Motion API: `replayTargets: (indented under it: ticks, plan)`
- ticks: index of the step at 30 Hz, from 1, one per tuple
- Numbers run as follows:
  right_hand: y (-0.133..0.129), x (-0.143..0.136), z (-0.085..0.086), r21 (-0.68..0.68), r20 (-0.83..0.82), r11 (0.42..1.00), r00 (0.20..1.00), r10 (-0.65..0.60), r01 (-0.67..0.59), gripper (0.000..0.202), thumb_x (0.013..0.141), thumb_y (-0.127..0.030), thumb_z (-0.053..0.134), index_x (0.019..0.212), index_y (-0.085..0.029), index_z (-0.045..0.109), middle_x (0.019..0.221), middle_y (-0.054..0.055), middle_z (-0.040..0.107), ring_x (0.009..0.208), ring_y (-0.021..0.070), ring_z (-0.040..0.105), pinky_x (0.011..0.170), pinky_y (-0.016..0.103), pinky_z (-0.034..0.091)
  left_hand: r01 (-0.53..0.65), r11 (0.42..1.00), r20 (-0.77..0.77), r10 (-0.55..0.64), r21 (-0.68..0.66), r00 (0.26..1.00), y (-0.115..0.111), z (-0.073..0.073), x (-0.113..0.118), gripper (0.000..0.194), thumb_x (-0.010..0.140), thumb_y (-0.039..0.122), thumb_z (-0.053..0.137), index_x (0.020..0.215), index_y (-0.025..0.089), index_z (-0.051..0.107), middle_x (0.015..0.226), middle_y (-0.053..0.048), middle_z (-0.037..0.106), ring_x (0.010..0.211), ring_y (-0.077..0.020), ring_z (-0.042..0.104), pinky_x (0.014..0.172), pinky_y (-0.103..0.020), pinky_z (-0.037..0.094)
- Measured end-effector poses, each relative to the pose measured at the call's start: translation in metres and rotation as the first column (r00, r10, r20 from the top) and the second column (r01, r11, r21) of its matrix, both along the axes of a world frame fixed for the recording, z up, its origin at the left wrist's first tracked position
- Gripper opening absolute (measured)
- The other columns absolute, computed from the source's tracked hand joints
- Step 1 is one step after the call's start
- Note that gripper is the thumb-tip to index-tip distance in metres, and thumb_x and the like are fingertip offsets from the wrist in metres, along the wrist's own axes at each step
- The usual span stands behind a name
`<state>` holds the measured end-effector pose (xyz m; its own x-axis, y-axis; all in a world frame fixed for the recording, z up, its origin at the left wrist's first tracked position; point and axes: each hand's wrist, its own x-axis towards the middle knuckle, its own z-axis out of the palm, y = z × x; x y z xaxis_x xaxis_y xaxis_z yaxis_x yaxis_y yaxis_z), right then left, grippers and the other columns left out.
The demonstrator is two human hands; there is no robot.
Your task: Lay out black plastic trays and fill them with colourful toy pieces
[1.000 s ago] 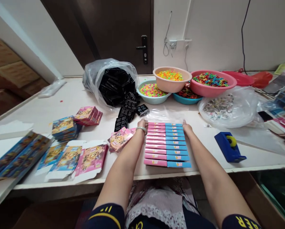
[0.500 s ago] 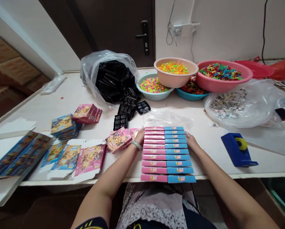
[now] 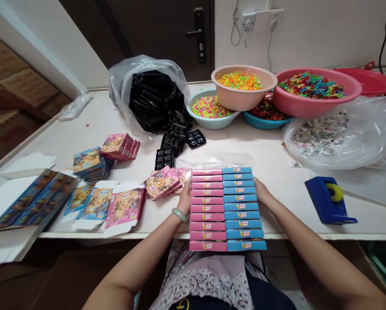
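Note:
A block of small boxes in two columns, pink boxes (image 3: 207,208) on the left and blue boxes (image 3: 242,207) on the right, extends over the table's front edge. My left hand (image 3: 185,199) is pressed along the pink side, a pale bangle on its wrist. Against the blue side rests my right hand (image 3: 263,192); its fingers are partly hidden behind the boxes. Together the hands clasp the block from both sides. Beyond its far end lies a clear plastic bag (image 3: 218,160); whether it encloses the boxes I cannot tell. Loose pink cartons (image 3: 163,183) lie beside my left hand.
Black moulded trays (image 3: 164,158) spill from a large plastic bag (image 3: 118,88). Basins of small colourful pieces, including a peach basin (image 3: 244,97) and a pink basin (image 3: 312,106), stand at the back. A blue tape dispenser (image 3: 325,202) sits right; flattened cartons (image 3: 123,209) lie left.
The block of boxes has come slightly towards my body and overhangs the table edge more. My left hand has shifted nearer along the pink side. The view has tilted down a little.

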<state>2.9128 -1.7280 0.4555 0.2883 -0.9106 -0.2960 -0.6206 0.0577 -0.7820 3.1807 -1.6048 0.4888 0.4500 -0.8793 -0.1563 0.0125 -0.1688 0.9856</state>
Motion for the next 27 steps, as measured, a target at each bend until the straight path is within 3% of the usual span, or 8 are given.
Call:
replayTargets:
  ticks: [4,8,11,15,17,19,22,27]
  plan:
    - [0.005,-0.012,0.005,-0.131,-0.2,0.991,0.98,-0.015,-0.012,0.067,0.077,-0.036,0.058,0.136,-0.011,0.042,0.106,0.015,0.066,0.086,0.0262,0.064,0.076,0.037,0.049,0.123,0.991,0.233,-0.134,0.058,0.963,0.01,0.001,0.006,0.04,0.07,0.033,0.07,0.105,0.015,0.061,0.107,-0.01,0.066,0.104,-0.0259,0.06,0.097,-0.042,0.044]
    - [-0.029,-0.007,0.018,-0.345,-0.079,0.938,0.997,0.007,-0.034,0.073,0.072,-0.028,0.062,0.14,-0.015,0.04,0.123,0.014,0.06,0.099,0.0246,0.061,0.086,0.038,0.049,0.138,0.972,0.213,-0.178,0.188,0.961,-0.001,0.011,0.021,0.059,0.069,0.033,0.074,0.12,0.015,0.051,0.099,-0.009,0.066,0.073,-0.0176,0.065,0.07,-0.033,0.053]
    - [-0.06,0.004,0.021,-0.209,0.034,0.975,0.996,0.086,-0.077,0.062,0.066,-0.017,0.062,0.128,-0.017,0.055,0.104,0.007,0.069,0.091,0.0209,0.064,0.086,0.035,0.05,-0.022,0.964,0.251,-0.048,0.266,0.967,-0.022,0.021,0.032,0.055,0.076,0.041,0.068,0.12,0.014,0.05,0.09,-0.007,0.064,0.049,-0.0115,0.057,0.049,-0.026,0.045]
    - [-0.073,0.018,0.019,-0.112,0.105,0.994,0.994,-0.007,0.019,0.02,0.067,-0.02,0.062,0.085,-0.019,0.07,0.077,0.001,0.07,0.078,0.0191,0.064,0.082,0.036,0.05,-0.136,0.983,0.286,0.097,0.121,0.953,-0.057,0.023,0.037,0.021,0.076,0.033,0.067,0.08,0.013,0.061,0.072,-0.003,0.061,0.059,-0.013,0.058,0.057,-0.025,0.045]
    - [-0.063,0.022,0.02,-0.151,0.225,0.971,0.963,-0.147,0.184,0.013,0.072,-0.03,0.062,0.077,-0.019,0.067,0.075,0.001,0.068,0.076,0.0182,0.063,0.078,0.035,0.051,-0.142,0.99,0.277,0.128,0.029,0.952,-0.066,0.022,0.034,0.014,0.079,0.028,0.061,0.074,0.014,0.06,0.072,-0.003,0.061,0.067,-0.0139,0.058,0.064,-0.025,0.046]
    - [-0.043,0.022,0.024,-0.174,0.447,0.906,0.851,-0.277,0.386,0.023,0.076,-0.041,0.061,0.08,-0.019,0.063,0.077,0.001,0.066,0.075,0.0165,0.062,0.073,0.033,0.052,-0.158,0.978,0.321,0.194,-0.136,0.927,-0.061,0.02,0.027,0.014,0.085,0.028,0.055,0.08,0.016,0.06,0.079,-0.003,0.061,0.074,-0.0144,0.059,0.07,-0.026,0.047]
    - [0.0,0.015,0.032,-0.196,0.694,0.81,0.662,-0.284,0.553,0.029,0.083,-0.048,0.058,0.087,-0.019,0.058,0.082,0.001,0.065,0.076,0.0149,0.064,0.074,0.033,0.054,0.015,0.903,0.503,0.225,-0.429,0.834,-0.03,0.021,0.014,0.014,0.091,0.03,0.05,0.089,0.018,0.058,0.087,-0.004,0.061,0.084,-0.0161,0.058,0.078,-0.031,0.048]
    - [0.081,-0.019,0.033,-0.408,0.673,0.708,0.714,-0.193,0.576,0.012,0.087,-0.031,0.059,0.086,-0.02,0.059,0.085,0.001,0.064,0.083,0.0157,0.066,0.083,0.037,0.053,0.431,0.774,0.781,0.127,-0.464,0.612,0.042,0.024,0.003,0.013,0.093,0.02,0.046,0.103,0.02,0.055,0.094,-0.007,0.061,0.092,-0.0189,0.058,0.081,-0.037,0.05]
